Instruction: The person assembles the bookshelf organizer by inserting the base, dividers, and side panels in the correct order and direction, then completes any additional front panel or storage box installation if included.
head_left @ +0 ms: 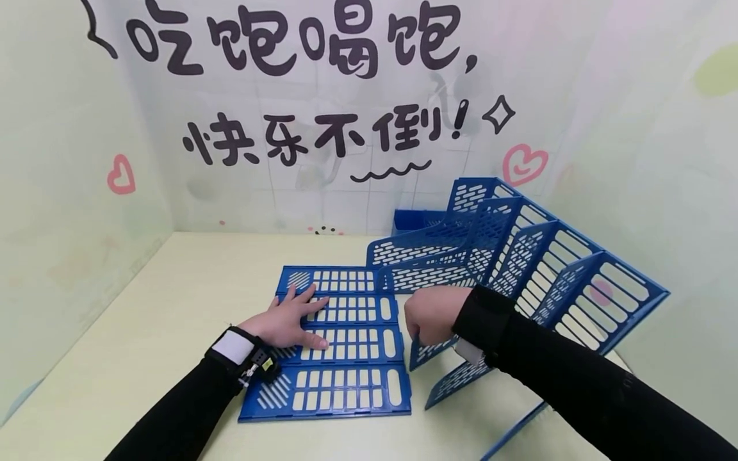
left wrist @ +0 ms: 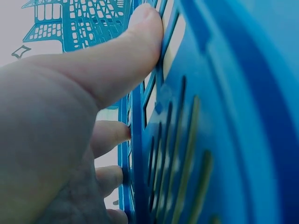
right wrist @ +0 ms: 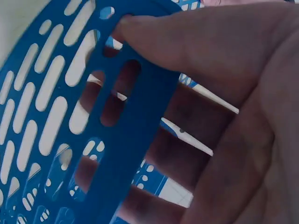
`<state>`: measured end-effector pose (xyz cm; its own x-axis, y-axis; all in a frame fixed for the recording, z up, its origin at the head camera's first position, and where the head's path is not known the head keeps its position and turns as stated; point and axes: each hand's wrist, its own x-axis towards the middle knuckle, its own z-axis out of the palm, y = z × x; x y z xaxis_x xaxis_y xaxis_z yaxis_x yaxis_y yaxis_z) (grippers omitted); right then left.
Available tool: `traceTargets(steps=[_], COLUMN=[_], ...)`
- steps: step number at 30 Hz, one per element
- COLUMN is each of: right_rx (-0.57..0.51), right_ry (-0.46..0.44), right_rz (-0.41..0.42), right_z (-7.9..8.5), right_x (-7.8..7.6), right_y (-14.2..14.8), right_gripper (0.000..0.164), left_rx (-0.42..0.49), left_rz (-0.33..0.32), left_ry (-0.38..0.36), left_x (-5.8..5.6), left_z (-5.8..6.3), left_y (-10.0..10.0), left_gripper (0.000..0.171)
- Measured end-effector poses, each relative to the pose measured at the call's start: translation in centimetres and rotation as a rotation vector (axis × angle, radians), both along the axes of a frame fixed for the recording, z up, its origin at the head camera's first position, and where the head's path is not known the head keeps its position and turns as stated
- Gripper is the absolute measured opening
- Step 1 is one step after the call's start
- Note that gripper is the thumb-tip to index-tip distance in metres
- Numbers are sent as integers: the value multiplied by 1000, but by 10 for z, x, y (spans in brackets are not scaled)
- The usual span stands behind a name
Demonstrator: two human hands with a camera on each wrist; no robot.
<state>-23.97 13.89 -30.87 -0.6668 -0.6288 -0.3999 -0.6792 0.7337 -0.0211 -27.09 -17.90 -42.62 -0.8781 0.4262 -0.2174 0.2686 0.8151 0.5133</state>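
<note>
A blue plastic file rack (head_left: 648,298) with upright perforated dividers stands at a slant on the right of the table. My right hand (head_left: 435,314) grips the front edge of one divider (right wrist: 140,116), thumb on one face and fingers behind the other, as the right wrist view shows. To the left, several blue slotted panels (head_left: 346,415) lie flat, edge to edge. My left hand (head_left: 288,320) rests on them with its fingers spread. In the left wrist view, its thumb and fingertips touch the blue plastic. Part of the rack is hidden by my right arm.
A small blue box-shaped compartment (head_left: 409,221) stands at the back, behind the dividers. A printed wall hanging (head_left: 323,186) rises along the table's far edge. The pale tabletop (head_left: 144,333) extends to the left of the panels.
</note>
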Motion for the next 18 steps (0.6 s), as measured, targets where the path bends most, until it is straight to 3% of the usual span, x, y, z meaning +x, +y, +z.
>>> traceTargets(steps=[8,18], right_rx=[-79,-65], right_ry=[203,246], right_rz=[-43,-91], right_z=[-8,-15], right_x=[-13,-24], right_y=[-7,-17], right_gripper=[23,24], left_rx=[-15,-13], left_rz=[-1,-4], left_ry=[9,5], left_x=[-3,-1], left_z=[3,0], left_y=[1,1], left_gripper=[104,104])
